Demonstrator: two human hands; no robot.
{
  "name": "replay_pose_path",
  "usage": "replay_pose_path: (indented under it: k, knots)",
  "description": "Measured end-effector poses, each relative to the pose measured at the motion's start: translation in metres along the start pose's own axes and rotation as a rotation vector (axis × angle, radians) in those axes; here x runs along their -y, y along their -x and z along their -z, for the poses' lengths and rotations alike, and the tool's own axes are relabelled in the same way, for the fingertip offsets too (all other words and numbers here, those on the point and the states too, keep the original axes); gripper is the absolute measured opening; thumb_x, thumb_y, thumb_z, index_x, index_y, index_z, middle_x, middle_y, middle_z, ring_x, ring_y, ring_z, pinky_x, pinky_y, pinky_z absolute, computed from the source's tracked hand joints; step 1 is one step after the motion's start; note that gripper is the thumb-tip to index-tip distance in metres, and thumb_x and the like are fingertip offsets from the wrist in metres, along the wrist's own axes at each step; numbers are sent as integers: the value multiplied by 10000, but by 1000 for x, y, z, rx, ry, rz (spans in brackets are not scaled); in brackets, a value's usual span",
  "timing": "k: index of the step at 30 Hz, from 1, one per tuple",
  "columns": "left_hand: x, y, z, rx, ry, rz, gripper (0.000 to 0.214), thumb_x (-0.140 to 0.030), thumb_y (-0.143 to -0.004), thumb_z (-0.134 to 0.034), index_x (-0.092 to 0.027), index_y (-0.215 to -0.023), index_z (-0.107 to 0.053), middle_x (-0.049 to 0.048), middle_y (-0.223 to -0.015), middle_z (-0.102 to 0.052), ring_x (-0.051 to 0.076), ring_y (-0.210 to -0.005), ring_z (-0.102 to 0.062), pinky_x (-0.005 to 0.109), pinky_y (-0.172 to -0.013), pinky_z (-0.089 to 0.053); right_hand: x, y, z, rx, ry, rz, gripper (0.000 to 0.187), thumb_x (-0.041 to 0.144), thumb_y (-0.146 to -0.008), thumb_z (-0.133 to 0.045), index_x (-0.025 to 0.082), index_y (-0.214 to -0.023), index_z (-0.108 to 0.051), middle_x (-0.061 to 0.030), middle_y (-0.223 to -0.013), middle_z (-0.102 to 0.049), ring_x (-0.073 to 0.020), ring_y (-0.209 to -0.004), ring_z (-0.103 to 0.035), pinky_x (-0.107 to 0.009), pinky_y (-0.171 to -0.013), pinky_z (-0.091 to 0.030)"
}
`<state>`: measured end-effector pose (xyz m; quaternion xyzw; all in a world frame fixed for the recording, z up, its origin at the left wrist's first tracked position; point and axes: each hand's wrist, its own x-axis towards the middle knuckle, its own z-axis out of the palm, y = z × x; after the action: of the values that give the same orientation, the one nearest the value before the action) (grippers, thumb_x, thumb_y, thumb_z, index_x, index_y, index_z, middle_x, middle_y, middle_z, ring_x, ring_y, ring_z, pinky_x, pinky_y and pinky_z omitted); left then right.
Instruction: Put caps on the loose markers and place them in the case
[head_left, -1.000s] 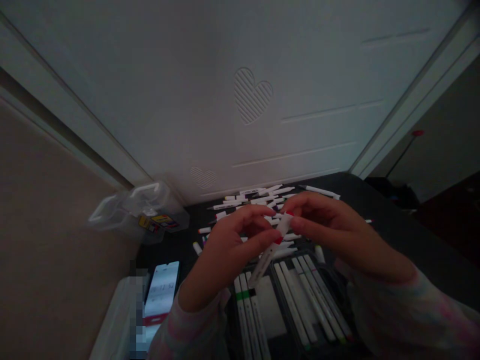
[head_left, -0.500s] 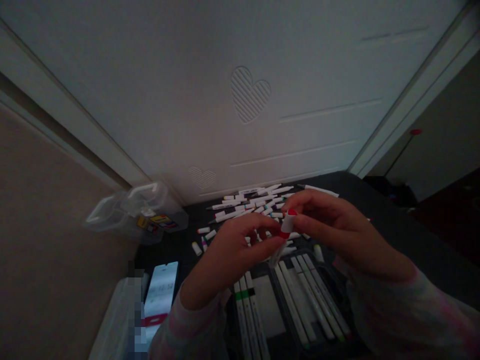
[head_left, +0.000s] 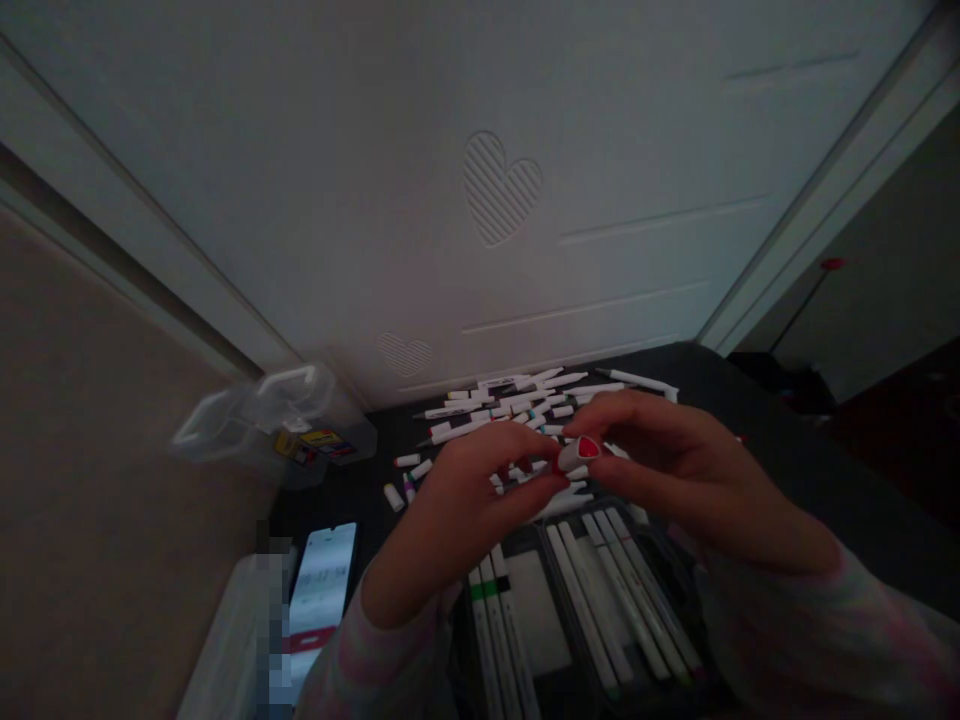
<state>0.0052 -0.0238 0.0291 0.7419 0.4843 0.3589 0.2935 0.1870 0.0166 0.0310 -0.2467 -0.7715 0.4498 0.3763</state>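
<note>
Both hands meet over a dark surface in dim light. My left hand (head_left: pixel 469 500) and my right hand (head_left: pixel 675 470) pinch a white marker (head_left: pixel 576 455) with a red end, held nearly level between the fingertips. Most of the marker's body is hidden by my fingers. Below the hands lies an open dark marker case (head_left: pixel 540 610) with several white markers slotted in rows. Beyond the hands, several loose white markers and caps (head_left: pixel 517 405) lie scattered in front of a white door.
A clear plastic box (head_left: pixel 277 420) stands at the left by the wall. A lit phone (head_left: pixel 319 590) lies at the lower left next to a pale container. The white door (head_left: pixel 502 190) with heart patterns closes off the back.
The marker pointed steeply down towards the case a second ago. It has been turned up to lie nearly level, red end facing me, with the hands closer together.
</note>
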Motion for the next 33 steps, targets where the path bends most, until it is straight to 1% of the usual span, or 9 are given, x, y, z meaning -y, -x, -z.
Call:
replay_pose_path:
  k: [7, 11, 16, 19, 23, 27, 33]
  knots:
    - [-1, 1, 0, -34, -41, -8, 102, -257, -776, -580, -194, -839, -630, 1, -811, -645, 117, -709, -552, 228, -650, -412, 1, 0, -1, 5, 19, -4, 155, 261, -792, -585, 237, -945, -604, -18, -824, -598, -138, -769, -549, -231, -658, -463]
    - [-1, 0, 0, -58, -57, -43, 82, -241, -762, -598, -192, -824, -621, -6, -796, -641, 111, -696, -551, 222, -649, -413, 1, 0, -1, 18, 37, 18, 144, 242, -794, -584, 244, -937, -598, -10, -821, -593, -132, -776, -550, -224, -664, -459]
    - [-2, 0, 0, -52, -50, -34, 84, -232, -764, -596, -189, -830, -624, -8, -798, -642, 108, -708, -556, 222, -659, -419, 0, 0, -1, 12, 60, 48, 143, 238, -800, -574, 230, -940, -598, -16, -826, -610, -138, -777, -570, -233, -669, -468]
    - [-3, 1, 1, -43, -57, -13, 98, -228, -758, -606, -182, -842, -623, -8, -819, -642, 108, -735, -557, 219, -675, -419, -1, 1, -1, -5, 71, 75, 160, 236, -800, -570, 227, -956, -603, -21, -836, -629, -147, -793, -585, -244, -683, -477]
    - [-4, 1, 0, -57, -76, -15, 90, -234, -747, -617, -179, -819, -610, -12, -798, -634, 103, -703, -544, 216, -657, -415, 0, 0, -1, -14, 93, 110, 176, 217, -814, -550, 233, -980, -605, -21, -868, -644, -136, -782, -594, -239, -686, -487]
    - [-3, 1, -1, -58, -79, -24, 89, -235, -745, -616, -176, -811, -605, -14, -778, -626, 99, -674, -532, 213, -635, -411, 1, 0, -2, -17, 165, 179, 211, 180, -823, -528, 239, -1014, -597, -17, -900, -653, -125, -789, -601, -230, -704, -490]
    - [-3, 2, -2, -75, -95, -49, 87, -232, -746, -612, -174, -811, -603, -26, -742, -613, 82, -628, -506, 200, -607, -395, -1, 0, -3, -65, 256, 258, 250, 128, -822, -508, 244, -1031, -583, -8, -929, -660, -121, -847, -615, -213, -752, -484]
